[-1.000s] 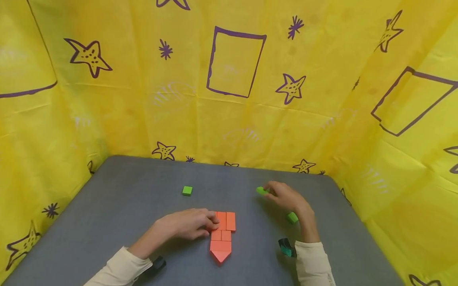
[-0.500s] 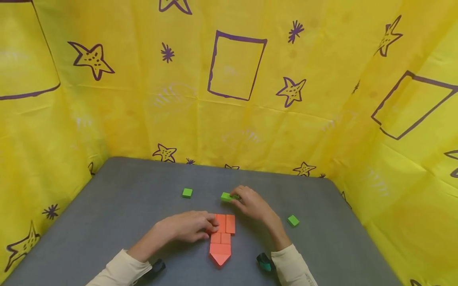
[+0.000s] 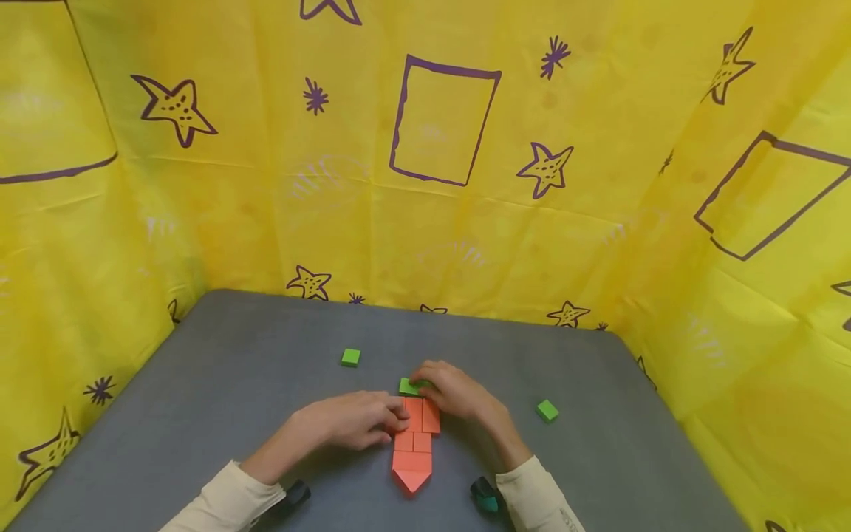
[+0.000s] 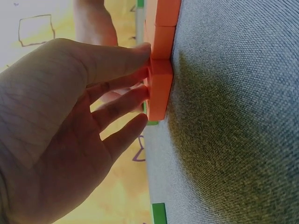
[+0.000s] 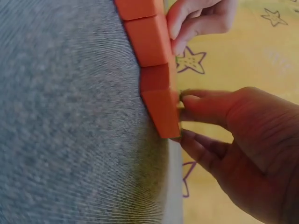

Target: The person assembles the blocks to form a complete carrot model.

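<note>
Orange blocks lie flat in a column on the grey tabletop, with a triangular orange block at the near end. My left hand rests its fingers and thumb on the far left orange block, partly covering it. Between thumb and fingers, my right hand pinches a green block at the far end of the column. That block is partly hidden by the fingers. In the right wrist view, orange blocks hide most of the green one.
One loose green block lies at the back left, another to the right. Yellow cloth walls with purple drawings enclose the grey tabletop at the back and sides. Dark devices are at both wrists.
My right hand has carried the green block from the right leftward, then nearer, to the far end of the orange column. The left hand has stayed on the orange block.
</note>
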